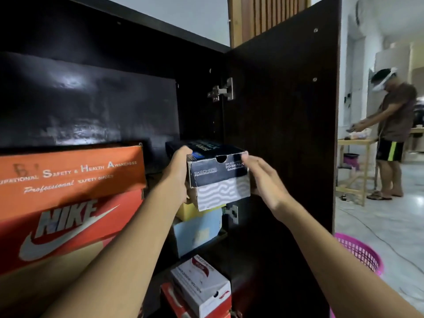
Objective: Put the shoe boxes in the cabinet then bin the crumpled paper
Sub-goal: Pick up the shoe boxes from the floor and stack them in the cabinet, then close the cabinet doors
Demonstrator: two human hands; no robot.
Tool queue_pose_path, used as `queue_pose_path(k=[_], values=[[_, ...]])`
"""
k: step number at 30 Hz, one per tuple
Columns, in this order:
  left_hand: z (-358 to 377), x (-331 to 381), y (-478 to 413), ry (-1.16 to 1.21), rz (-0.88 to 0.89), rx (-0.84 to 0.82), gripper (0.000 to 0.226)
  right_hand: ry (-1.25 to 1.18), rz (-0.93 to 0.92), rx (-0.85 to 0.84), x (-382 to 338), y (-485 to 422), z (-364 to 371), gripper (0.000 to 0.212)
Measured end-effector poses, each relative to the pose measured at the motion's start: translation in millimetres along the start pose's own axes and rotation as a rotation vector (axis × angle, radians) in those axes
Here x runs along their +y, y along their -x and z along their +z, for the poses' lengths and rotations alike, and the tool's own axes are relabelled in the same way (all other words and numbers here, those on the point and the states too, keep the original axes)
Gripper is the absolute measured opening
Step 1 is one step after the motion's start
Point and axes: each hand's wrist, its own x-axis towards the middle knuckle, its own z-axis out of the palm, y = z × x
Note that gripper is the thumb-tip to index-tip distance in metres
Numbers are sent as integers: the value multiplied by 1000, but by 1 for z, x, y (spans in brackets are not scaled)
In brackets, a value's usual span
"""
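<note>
The single head view looks forward and slightly down, close into the open cabinet (282, 111), over both forearms.

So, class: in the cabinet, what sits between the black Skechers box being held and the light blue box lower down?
In the head view, under the black Skechers box comes a white wavy-patterned box, then a yellow box, resting on the light blue box.

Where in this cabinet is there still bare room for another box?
Free: the dark gap between the orange safety-shoe box and the black Skechers box, and above both. Crowded: the right-hand stack under the black box, down to the white box.
</note>
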Motion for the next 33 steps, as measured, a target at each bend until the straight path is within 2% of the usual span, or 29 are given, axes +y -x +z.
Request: queue_pose_path(k=[3,5,8,12,13,16,19,22,24,27,33], values=[[1,-2,-14,-42,-31,54,42,79,-13,38,10,-8,12,31],[-1,-6,-23,-77,4,18,36,113,2,40,17,-17,17,31],[-6,-17,-39,-133,88,-24,40,105,32,-3,30,-32,19,30],[-15,-36,-68,-237,233,-105,97,160,11,67,52,-64,23,35],[-17,-39,-77,-270,284,-119,95,195,12,92,59,-74,24,40],[-21,-40,-106,-356,369,-96,68,368,-7,108,82,-99,27,65],[-20,-35,-133,-397,400,-28,70,425,-66,68,103,-116,34,79],[-18,-29,-161,-447,369,87,82,520,-41,-70,118,-140,45,84],[-17,-27,-177,-485,338,105,89,559,-5,-156,123,-151,52,84],[-17,-27,-192,-534,306,78,95,596,-12,-169,126,-158,52,83],[-13,-28,-182,-489,328,75,91,600,-4,-189,111,-126,36,64]])
